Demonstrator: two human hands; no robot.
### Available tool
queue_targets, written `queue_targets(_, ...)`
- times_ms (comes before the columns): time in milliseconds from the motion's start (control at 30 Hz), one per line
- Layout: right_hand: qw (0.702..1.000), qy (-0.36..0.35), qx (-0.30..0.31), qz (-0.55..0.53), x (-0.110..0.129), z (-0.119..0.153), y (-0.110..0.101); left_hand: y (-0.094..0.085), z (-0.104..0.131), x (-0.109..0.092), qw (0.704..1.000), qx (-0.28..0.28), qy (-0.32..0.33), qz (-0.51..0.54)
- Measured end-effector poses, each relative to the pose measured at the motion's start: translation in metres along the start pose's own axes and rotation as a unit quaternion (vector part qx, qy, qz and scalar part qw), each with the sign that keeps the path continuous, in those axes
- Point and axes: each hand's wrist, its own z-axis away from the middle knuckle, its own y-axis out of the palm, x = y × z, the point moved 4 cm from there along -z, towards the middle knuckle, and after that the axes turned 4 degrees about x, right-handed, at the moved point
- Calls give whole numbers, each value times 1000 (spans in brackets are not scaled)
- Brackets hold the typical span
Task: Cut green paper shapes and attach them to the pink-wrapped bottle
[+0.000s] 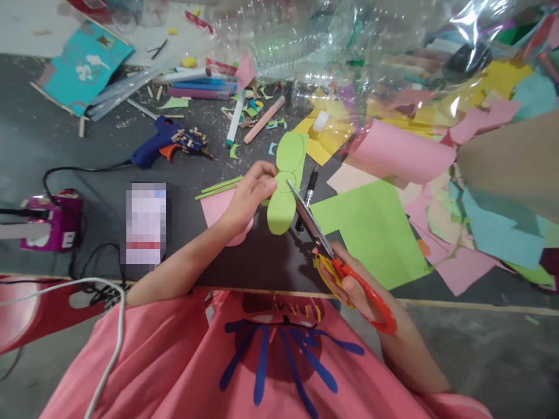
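Between the fingers of my left hand (257, 189) is a light green paper cutout (282, 212) with rounded lobes and drawn outlines, held by its left edge. My right hand (345, 279) is wrapped round the handles of scissors (314, 227), one yellow and one red. The scissor tips touch the middle of the green paper, near a drawn circle. Beneath my left wrist lies a pink paper piece (213, 212) with thin green strips (218, 187). A black pen (311, 189) rests behind the blades. To the right is a green sheet (375, 233).
A blue glue gun (152, 142) and a phone (146, 224) lie at the left, near a purple box (52, 221) with cables. Markers (201, 87) and paper scraps are behind my hands. Clear plastic bottles (327, 87) and coloured paper (402, 151) fill the back and right.
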Motion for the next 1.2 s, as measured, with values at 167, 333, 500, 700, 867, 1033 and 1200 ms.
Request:
queue_targets(167, 994, 0, -105, -16, 7, 8, 4, 7, 5, -2, 999, 23, -28, -32)
queue_targets(333, 994, 10, -99, -34, 12, 8, 5, 7, 6, -3, 999, 14, -36, -27)
queue_targets(500, 999, 13, 26, -42, 16, -5, 4, 7, 6, -4, 998, 20, -45, -39)
queue_targets(700, 998, 27, -2, -58, 20, -1, 7, 10, 8, -4, 996, 56, -48, -52)
queue_targets(867, 996, 6, 69, -55, -1, -15, 4, 12, 9, -6, 996, 65, -47, -51)
queue_targets(1033, 990, -37, 115, -71, -20, -29, 3, 10, 8, -5, 996, 52, -58, -49)
queue_targets(1200, 993, -42, 90, -60, -17, -29, 3, 8, 6, -7, 995, 49, -62, -67)
